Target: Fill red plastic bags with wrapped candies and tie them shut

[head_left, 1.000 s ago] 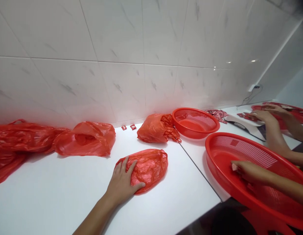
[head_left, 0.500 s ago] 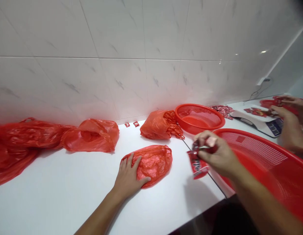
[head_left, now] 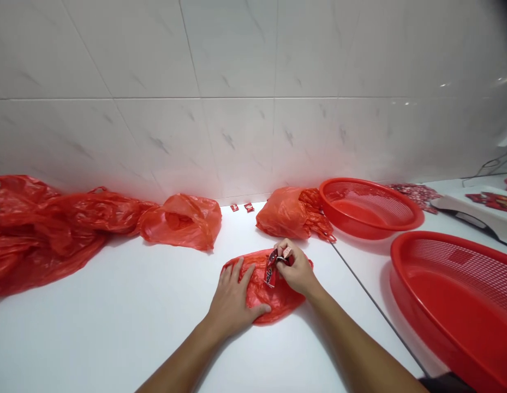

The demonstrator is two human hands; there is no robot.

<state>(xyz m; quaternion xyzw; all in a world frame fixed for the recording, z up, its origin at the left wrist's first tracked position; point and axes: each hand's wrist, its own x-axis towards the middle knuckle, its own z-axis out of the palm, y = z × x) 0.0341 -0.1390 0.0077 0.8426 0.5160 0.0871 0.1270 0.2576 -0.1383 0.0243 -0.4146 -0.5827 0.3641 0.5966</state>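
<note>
My left hand (head_left: 234,303) lies with its fingers spread on the left edge of a red plastic bag (head_left: 280,308), which rests mouth-up on the white table. Over that bag's opening, my right hand (head_left: 296,270) pinches small red printed packets (head_left: 270,276); the fingers partly hide them, so how many there are I cannot tell. Behind the bag, two more small packets lie by the wall, a left one (head_left: 234,208) and a right one (head_left: 249,207). A fuller, bunched red bag (head_left: 278,214) sits just beyond my right hand.
A slumped red bag (head_left: 188,221) and a heap of red bags (head_left: 52,229) line the left side. To the right stand a large red basket (head_left: 425,305) and a smaller red basket (head_left: 368,226). Beyond them are a packet pile (head_left: 415,194) and a scale (head_left: 461,204) bearing packets.
My right hand has carried the packets from the large basket leftward to above the bag's opening. My left hand has stayed on the bag. The view has swung left, taking the co-worker's hands out of sight.
</note>
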